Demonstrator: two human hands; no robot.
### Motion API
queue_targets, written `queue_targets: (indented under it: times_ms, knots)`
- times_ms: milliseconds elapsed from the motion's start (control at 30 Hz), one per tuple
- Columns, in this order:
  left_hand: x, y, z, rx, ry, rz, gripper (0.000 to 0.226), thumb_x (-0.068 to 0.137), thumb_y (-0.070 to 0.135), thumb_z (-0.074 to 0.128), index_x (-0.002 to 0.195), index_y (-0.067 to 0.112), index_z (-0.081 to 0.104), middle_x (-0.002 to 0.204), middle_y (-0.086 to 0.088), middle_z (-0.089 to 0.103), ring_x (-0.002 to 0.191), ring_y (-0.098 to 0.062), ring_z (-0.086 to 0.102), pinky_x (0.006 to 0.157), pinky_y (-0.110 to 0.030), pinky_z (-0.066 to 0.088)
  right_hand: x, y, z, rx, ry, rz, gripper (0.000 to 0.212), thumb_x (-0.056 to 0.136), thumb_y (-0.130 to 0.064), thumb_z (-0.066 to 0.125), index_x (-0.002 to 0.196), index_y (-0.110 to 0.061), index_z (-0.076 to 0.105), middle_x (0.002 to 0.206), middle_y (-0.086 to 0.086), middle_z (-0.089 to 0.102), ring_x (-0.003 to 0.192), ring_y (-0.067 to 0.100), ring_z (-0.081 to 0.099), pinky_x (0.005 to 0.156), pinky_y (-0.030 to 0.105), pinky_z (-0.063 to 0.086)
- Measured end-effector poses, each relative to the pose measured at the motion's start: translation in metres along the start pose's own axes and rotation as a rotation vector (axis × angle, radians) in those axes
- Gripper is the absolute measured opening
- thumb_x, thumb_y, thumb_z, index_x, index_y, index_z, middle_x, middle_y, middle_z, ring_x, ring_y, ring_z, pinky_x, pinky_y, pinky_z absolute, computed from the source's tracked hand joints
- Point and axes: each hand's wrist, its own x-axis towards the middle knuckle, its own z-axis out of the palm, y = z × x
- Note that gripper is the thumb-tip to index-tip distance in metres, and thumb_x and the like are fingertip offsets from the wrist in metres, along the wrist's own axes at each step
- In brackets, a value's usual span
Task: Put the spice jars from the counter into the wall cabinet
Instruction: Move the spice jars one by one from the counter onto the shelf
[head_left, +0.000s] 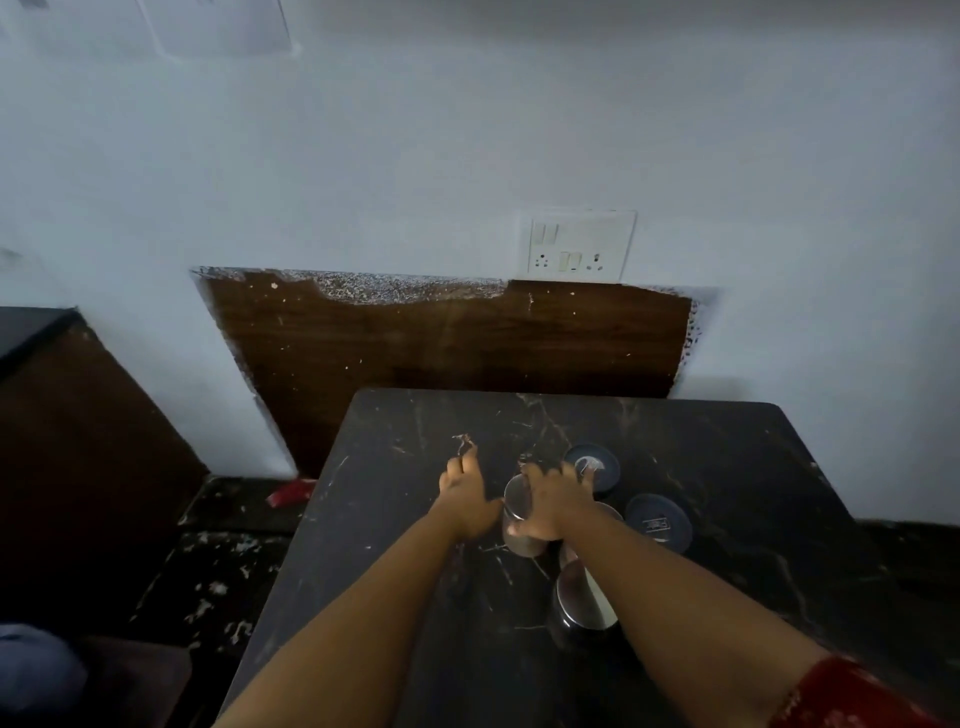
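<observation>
Right hand (548, 506) draped over top of a clear jar (517, 525), fingers (535, 475) curled around its rim, thumb on near side; grasping the jar, not yet lifted by the look of it. Left hand (465, 499) just left of that jar, fingers (457, 465) loose and spread, holding nothing, flat on or just above the desk (415, 571); cannot tell which. Other jars clustered near the grasped jar: two with dark lids (592, 466) (658, 522) right of it, one steel-lidded jar (584, 597) nearer the camera, partly under right forearm. Socket plate (579, 247) on wall beyond the jar. Wall cabinet not in frame.

Step in hand, judged: picking up first jar. To do well: tighten grip below the rim, not on lid alone in case lid is loose; lift straight up to clear the neighbours; bring left hand in as support or free it for the cabinet door. Risk: forearm knocking the steel-lidded jar.
</observation>
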Motion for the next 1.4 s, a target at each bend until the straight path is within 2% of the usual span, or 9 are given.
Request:
queue_targets:
  times_ms: [233,300,533,700,833,967,1133,1267,1400]
  knots:
    - [-0.019,0.001,-0.008,-1.385,0.203,-0.57,0.069,0.094,0.053,0.05,0.147,0.016,0.027,0.135,-0.018,0.048,0.106,-0.035,0.056,0.078,-0.047,0.052,-0.002,0.002,-0.022,0.253,0.373,-0.133,0.073,0.058,-0.077,0.058,0.122,-0.042,0.047,0.114,-0.01,0.053,0.115,0.021,0.039,0.093,0.039,0.034]
    - [-0.028,-0.004,-0.014,-1.55,0.107,-0.606,0.066,0.09,0.058,0.053,0.139,0.017,0.038,0.123,-0.02,0.053,0.093,-0.037,0.059,0.065,-0.045,0.054,-0.002,-0.007,-0.043,0.579,0.326,-0.087,0.074,0.056,-0.077,0.063,0.121,-0.044,0.053,0.112,-0.014,0.048,0.115,0.016,0.038,0.095,0.039,0.04]
    - [-0.033,0.024,-0.033,-1.812,-0.251,-0.355,0.063,0.085,0.053,0.054,0.127,0.007,0.058,0.122,-0.028,0.063,0.104,-0.04,0.066,0.077,-0.043,0.059,-0.02,-0.027,-0.084,1.43,0.066,-0.174,0.046,0.062,-0.058,0.071,0.098,-0.03,0.067,0.109,0.007,0.066,0.103,0.025,0.061,0.089,0.041,0.048]
    - [-0.029,0.059,-0.037,-1.629,-0.147,-0.181,0.052,0.087,0.046,0.058,0.124,0.008,0.062,0.114,-0.02,0.069,0.101,-0.03,0.067,0.075,-0.035,0.057,-0.026,-0.015,-0.085,1.87,-0.096,-0.121,0.052,0.075,-0.05,0.076,0.114,-0.018,0.06,0.114,0.016,0.067,0.105,0.03,0.065,0.083,0.041,0.057]
    - [-0.028,0.073,-0.032,-1.404,0.003,0.063,0.052,0.087,0.034,0.066,0.132,0.01,0.055,0.127,-0.019,0.063,0.118,-0.031,0.06,0.103,-0.045,0.047,-0.03,-0.002,-0.092,1.95,-0.118,-0.159,0.058,0.074,-0.044,0.077,0.121,-0.014,0.059,0.117,0.017,0.066,0.109,0.031,0.064,0.09,0.045,0.055]
    - [-0.031,0.09,-0.034,-1.322,0.046,0.189,0.052,0.082,0.027,0.072,0.131,0.023,0.053,0.124,-0.01,0.063,0.111,-0.024,0.063,0.082,-0.037,0.055,-0.034,0.004,-0.104,2.083,-0.04,-0.125,0.054,0.086,-0.049,0.061,0.124,-0.011,0.06,0.107,0.019,0.069,0.098,0.032,0.066,0.07,0.039,0.058]
    - [-0.025,0.107,-0.035,-1.307,0.08,0.122,0.035,0.098,0.04,0.048,0.131,0.029,0.051,0.122,-0.008,0.065,0.11,-0.025,0.063,0.079,-0.037,0.054,-0.036,0.006,-0.103,2.249,-0.065,-0.124,0.056,0.091,-0.053,0.052,0.126,-0.011,0.062,0.111,0.022,0.07,0.103,0.035,0.066,0.078,0.043,0.058]
    - [-0.021,0.114,-0.03,-1.275,0.079,0.025,0.044,0.099,0.043,0.042,0.136,0.02,0.046,0.125,-0.015,0.063,0.112,-0.031,0.063,0.082,-0.04,0.053,-0.042,0.007,-0.105,2.072,-0.108,-0.217,0.059,0.086,-0.06,0.057,0.12,-0.012,0.066,0.113,0.019,0.071,0.103,0.032,0.069,0.082,0.041,0.057]
    - [-0.017,0.116,-0.042,-1.217,0.072,0.055,0.045,0.098,0.041,0.045,0.136,0.018,0.049,0.125,-0.016,0.063,0.113,-0.031,0.061,0.083,-0.04,0.053,-0.047,0.01,-0.11,1.753,-0.024,-0.206,0.076,0.07,-0.024,0.084,0.135,-0.02,0.045,0.12,0.014,0.063,0.108,0.031,0.064,0.092,0.044,0.055]
